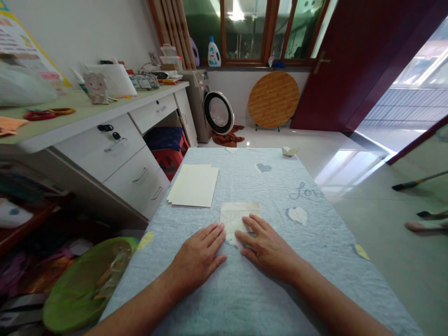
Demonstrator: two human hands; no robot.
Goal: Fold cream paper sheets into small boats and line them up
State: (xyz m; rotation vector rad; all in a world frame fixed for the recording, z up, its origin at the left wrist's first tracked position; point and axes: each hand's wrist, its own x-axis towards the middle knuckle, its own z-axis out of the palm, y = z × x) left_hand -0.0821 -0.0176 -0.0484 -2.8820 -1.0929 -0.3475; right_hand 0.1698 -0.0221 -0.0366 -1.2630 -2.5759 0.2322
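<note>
A small cream sheet of folded paper (234,213) lies flat on the blue patterned tablecloth (259,289), with a crease running across it. My left hand (201,249) rests palm down at the paper's lower left corner, fingers stretched out. On the paper's right side lie the fingertips of my right hand (262,245), fingers spread and part of the sheet hidden under them. Neither hand grips anything. Beyond my left hand sits a stack of cream paper sheets (196,185). A small folded paper boat (289,151) stands at the table's far right corner.
Left of the table, a green basket (59,303) holds plastic wrapping. A white desk (101,144) with drawers runs along the left wall, scissors (38,115) on top. Behind are a washing machine with its door (219,113) ajar and a round wooden tabletop (274,99).
</note>
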